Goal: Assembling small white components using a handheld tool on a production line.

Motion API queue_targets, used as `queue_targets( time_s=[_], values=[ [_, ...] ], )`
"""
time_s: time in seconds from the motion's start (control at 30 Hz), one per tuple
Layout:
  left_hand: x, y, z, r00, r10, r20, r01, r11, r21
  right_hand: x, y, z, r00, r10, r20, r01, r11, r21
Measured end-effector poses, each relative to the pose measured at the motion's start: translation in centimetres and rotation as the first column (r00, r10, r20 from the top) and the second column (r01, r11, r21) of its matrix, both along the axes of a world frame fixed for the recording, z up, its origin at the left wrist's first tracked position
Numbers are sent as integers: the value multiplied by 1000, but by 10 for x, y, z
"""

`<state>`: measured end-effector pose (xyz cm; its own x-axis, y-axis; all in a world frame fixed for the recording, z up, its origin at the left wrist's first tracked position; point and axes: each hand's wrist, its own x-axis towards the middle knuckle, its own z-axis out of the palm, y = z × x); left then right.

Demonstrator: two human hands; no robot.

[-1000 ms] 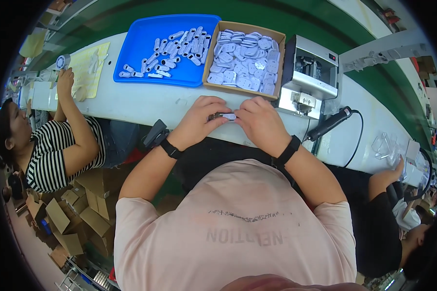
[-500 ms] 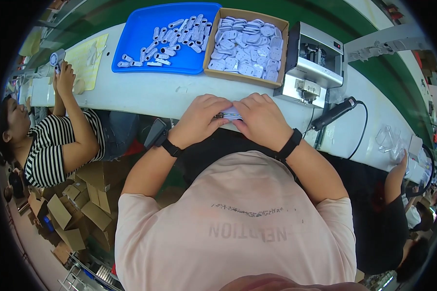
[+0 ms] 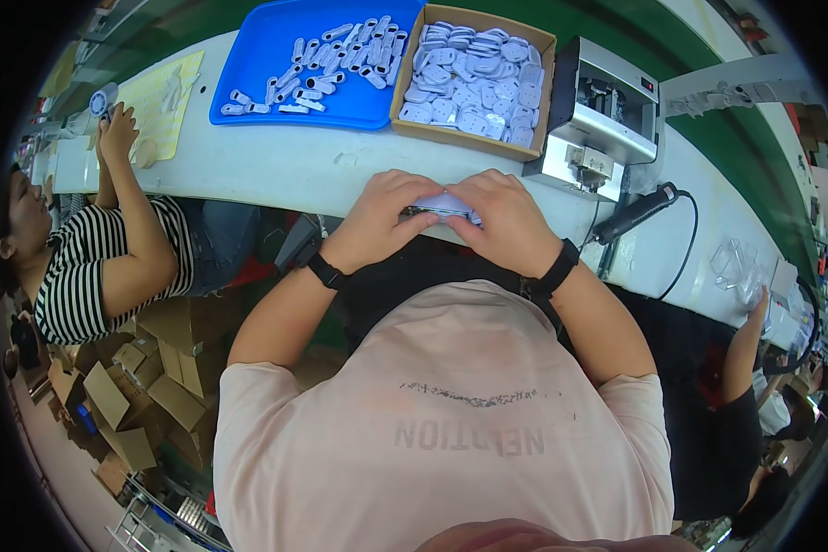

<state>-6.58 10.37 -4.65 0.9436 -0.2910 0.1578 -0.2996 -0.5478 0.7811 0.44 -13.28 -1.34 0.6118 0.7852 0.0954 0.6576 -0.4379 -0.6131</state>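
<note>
Between my two hands, at the near edge of the white table (image 3: 340, 156), is a small white plastic casing (image 3: 443, 204). My left hand (image 3: 377, 219) grips its left end, thumb along the near side and fingers over the far side. At the other end, my right hand (image 3: 506, 223) pinches it in the same way. The casing's near side shows a thin dark line; my fingers cover both its ends. Beyond my hands stands a cardboard box (image 3: 460, 143) full of white rounded plastic pieces.
A blue tray (image 3: 258, 69) with several white parts with dark windows lies left of the box. On the right are a metal machine (image 3: 607, 129) and a black corded tool (image 3: 635, 213). A co-worker's hands (image 3: 118, 136) hold a round-headed object at far left; another person's hand (image 3: 760, 304) is far right.
More of the casing's white top shows between my hands now, and my thumbs have shifted along its near side. The whole view has moved slightly.
</note>
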Motion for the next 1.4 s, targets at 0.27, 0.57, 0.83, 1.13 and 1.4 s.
queue_targets(
  time_s=[0.27, 0.57, 0.83, 1.13, 1.4],
  values=[
    [1, -3, -5, 995, 34, 94, -35, 999, 16, 8, -1, -5, 999, 33, -23, -33, 999, -26],
    [3, -3, -7, 997, 26, 77, -30, 998, 50, 12, 0, 1, 999, 42, -28, -43, 998, -53],
    [-1, 0, -7, 998, 52, 33, -52, 998, 24, 23, 8, 5, 991, 69, -115, -73, 997, -28],
    [-4, -10, -13, 983, 89, 158, -99, 994, 55, 18, -3, 0, 993, 111, 42, -112, 994, 17],
    [-78, 62, 11, 808, 585, 73, -585, 811, -21, -43, -68, 4, 959, -253, -125, 278, 925, 259]
  ],
)
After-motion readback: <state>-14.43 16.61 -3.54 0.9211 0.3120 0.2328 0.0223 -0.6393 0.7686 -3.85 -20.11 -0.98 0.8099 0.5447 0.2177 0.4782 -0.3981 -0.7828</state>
